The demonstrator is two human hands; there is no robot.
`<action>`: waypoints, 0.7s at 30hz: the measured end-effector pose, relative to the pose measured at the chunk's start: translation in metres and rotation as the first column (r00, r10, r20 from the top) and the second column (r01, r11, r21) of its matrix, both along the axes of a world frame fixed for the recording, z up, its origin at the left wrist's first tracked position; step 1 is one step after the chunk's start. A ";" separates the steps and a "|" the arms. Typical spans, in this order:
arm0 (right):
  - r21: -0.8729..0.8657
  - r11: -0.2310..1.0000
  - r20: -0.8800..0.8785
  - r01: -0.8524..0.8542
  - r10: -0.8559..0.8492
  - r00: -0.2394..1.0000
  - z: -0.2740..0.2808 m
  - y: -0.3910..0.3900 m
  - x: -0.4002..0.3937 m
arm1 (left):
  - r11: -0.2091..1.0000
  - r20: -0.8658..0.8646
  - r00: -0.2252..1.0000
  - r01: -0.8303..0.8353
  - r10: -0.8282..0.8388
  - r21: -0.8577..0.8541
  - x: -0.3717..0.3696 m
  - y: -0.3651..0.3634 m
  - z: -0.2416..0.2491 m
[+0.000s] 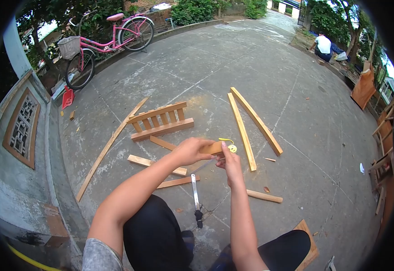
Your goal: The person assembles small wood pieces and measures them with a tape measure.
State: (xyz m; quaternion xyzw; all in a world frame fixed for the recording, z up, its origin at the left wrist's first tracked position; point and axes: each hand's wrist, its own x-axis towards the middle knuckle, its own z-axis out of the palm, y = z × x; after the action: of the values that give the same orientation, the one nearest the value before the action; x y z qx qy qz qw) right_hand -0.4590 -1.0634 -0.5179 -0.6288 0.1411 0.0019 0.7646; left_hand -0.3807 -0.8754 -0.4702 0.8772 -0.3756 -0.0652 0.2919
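Note:
My left hand point(193, 151) is wrapped round a short wooden block point(213, 148) held up in front of me. At the block's right end, my right hand point(230, 165) is closed with its thumb against the wood, the other fingers curled below. Just beyond that thumb shows a small round yellow thing point(232, 148) with a curved yellow strip; its kind is too small to make out. On the concrete below lies a narrow metal tool point(194, 189) with a dark handle. Wooden pieces, among them a pale batten point(154, 164), lie under my left forearm.
A slatted wooden frame point(161, 121) lies ahead, beside a long thin strip point(111, 147). Two long battens point(242, 133) rest right of centre, a rounded stick point(264, 196) nearer. A pink bicycle point(108, 40) stands far left; a person point(323, 47) crouches far right.

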 end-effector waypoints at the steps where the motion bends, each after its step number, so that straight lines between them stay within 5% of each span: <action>1: 0.003 1.000 0.002 0.001 -0.001 1.000 -0.002 0.000 0.001 | 1.000 -0.006 1.000 0.004 -0.004 -0.003 0.000 -0.001 0.000; 16: 0.070 0.991 0.083 0.118 -0.124 0.989 -0.007 0.002 0.000 | 1.000 -0.091 0.996 0.008 -0.006 0.019 -0.003 -0.007 0.014; 21: -0.020 0.978 0.111 0.209 -0.205 0.972 -0.010 -0.004 0.001 | 0.962 -0.115 0.989 -0.063 0.096 0.266 0.012 0.007 -0.021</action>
State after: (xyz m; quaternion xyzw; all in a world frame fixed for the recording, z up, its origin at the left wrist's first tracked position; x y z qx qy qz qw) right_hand -0.4577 -1.0669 -0.5278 -0.6219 0.1644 -0.1142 0.7571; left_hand -0.3690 -0.8689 -0.4911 0.9165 -0.3088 -0.1582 0.1992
